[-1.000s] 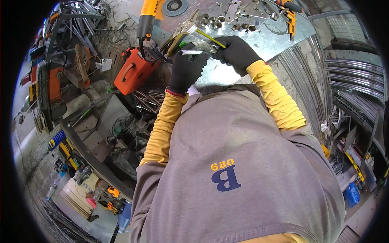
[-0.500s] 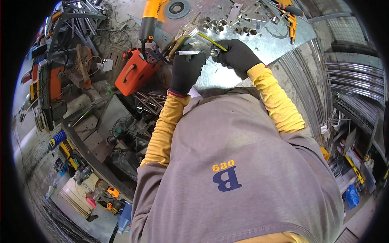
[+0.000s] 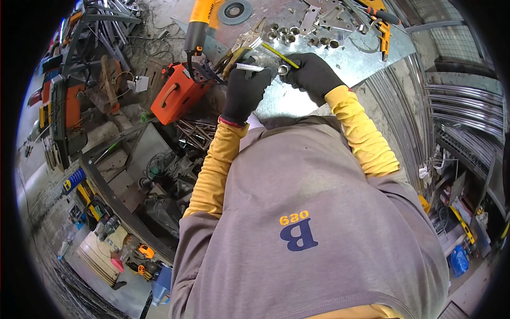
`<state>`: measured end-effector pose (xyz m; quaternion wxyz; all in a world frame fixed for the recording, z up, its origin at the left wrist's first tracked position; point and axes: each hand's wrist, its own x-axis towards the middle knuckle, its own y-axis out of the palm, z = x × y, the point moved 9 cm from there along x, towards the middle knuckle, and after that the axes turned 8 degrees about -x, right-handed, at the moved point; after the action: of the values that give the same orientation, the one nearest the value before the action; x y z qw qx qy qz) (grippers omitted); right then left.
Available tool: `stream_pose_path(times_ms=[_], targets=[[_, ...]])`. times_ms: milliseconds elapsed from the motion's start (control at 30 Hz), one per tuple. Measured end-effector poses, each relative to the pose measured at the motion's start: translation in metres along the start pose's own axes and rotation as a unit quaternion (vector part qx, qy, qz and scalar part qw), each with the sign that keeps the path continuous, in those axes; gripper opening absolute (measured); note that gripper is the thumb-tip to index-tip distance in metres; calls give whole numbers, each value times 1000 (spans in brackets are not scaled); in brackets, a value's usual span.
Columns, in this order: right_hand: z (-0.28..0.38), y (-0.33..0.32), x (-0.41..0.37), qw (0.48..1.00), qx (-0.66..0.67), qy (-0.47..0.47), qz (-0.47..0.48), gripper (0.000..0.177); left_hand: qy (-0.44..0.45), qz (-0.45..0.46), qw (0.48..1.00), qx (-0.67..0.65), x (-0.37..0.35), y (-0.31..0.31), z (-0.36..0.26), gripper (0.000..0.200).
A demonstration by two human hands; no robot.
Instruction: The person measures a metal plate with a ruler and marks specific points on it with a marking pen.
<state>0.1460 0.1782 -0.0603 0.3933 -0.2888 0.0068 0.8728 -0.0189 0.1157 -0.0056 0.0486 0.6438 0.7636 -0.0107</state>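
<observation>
"L hand, what's it got?"
"Left hand [image 3: 245,94], dk glove, fingers curled round a slim silvery-white stick [image 3: 249,67]. Can't tell exactly what it is."
"And the R?"
"Right hand [image 3: 314,74], same glove type, pinching a small metal ring [image 3: 283,69] at the fingertips, w/ a yellow stick [image 3: 278,54] poking up and left from the same grip."
"So where's the ring, exactly?"
"Btwn the two hands, over the near side of the metal tabletop [image 3: 289,103]. Hands are close tog. — can't tell if L fingers touch it."
"What's around?"
"More rings [image 3: 282,34] bunched on the tabletop beyond, flat plates [image 3: 309,20] just beside them. Grinding disc [image 3: 234,10] up top, next to an orange power tool [image 3: 198,26]. Orange box [image 3: 175,94] L of the L hand. Orange-handled tool [image 3: 384,37] far R — near the tabletop's edge."
</observation>
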Motion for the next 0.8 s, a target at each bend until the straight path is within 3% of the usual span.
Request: stream_pose_path(times_ms=[33, 133, 367, 667, 800], targets=[[1, 0, -1, 1000, 4, 3, 0, 35, -73, 2, 997, -8, -2, 0, 7, 14], [1, -1, 0, 1000, -10, 8, -8, 35, -83, 17, 996, -1, -3, 5, -2, 14], [-1, -1, 1, 1000, -16, -2, -1, 37, -54, 35, 998, 6, -4, 11, -6, 13], [3, -2, 0, 999, -31, -4, -14, 37, -105, 17, 994, -2, -6, 10, -2, 14], [6, -2, -3, 1000, -25, -6, -14, 35, -65, 20, 998, 1, -5, 10, -4, 12]])
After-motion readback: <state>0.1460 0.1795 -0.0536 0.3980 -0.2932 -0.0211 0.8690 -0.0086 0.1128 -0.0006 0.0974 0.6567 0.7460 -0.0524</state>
